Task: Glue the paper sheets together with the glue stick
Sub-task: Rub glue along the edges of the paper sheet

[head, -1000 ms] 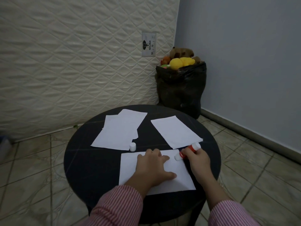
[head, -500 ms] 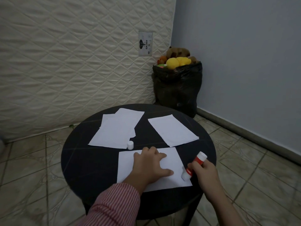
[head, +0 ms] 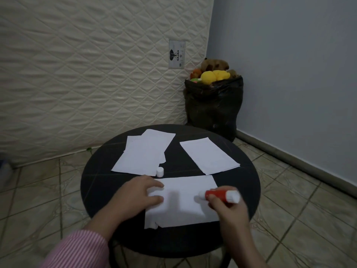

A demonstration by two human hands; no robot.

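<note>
We are spreading glue: our right hand (head: 229, 211) grips the red-and-white glue stick (head: 220, 195), tip on the near white paper sheet (head: 183, 202). Our left hand (head: 139, 194) presses it flat, fingers relaxed, on the round black surface (head: 96, 190). Next we judge 1 far right white sheet (head: 209, 155) must go on top.

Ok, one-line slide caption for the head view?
Left hand steadies near sheet while right hand rubs glue stick across it.

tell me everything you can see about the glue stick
The glue stick has a red barrel, a white base and a white tip; material looks like plastic. It is uncapped: a small white cap stands apart on the table. It lies nearly level, tip pointing left over the nearest paper sheet, gripped by the right hand. Blur hides whether the tip touches the paper.
</note>
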